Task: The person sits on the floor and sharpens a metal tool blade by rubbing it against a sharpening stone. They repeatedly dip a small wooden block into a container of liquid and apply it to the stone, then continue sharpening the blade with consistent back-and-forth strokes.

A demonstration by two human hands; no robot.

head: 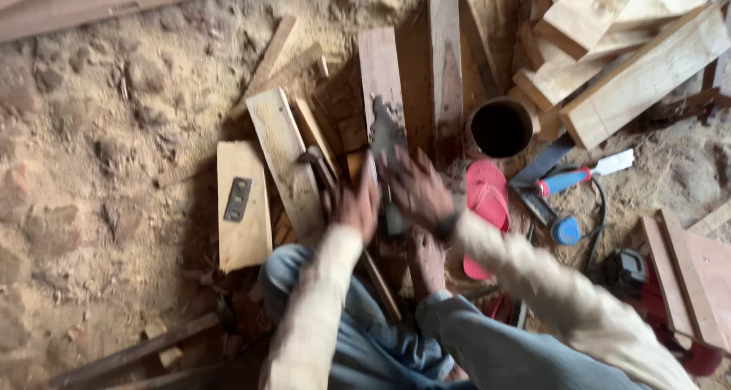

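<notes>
The view is motion-blurred. My left hand (356, 206) is curled around the wooden handle of a hammer-like tool (314, 160), whose dark head lies on a pale plank (283, 150). My right hand (415, 188) lies over a dark grey flat piece (384, 131) that rests on a reddish board (378, 66). The blur hides whether its fingers grip the piece. My bare foot (426, 264) sits just below both hands, between my knees in blue jeans.
Sandy ground spreads to the left. A short plank with a metal hinge (238, 199) lies at left. A dark round pipe opening (500, 129), pink sandals (486, 196), a blue-handled tool (567, 180), a red power tool (632, 272) and stacked pale boards (647, 74) crowd the right.
</notes>
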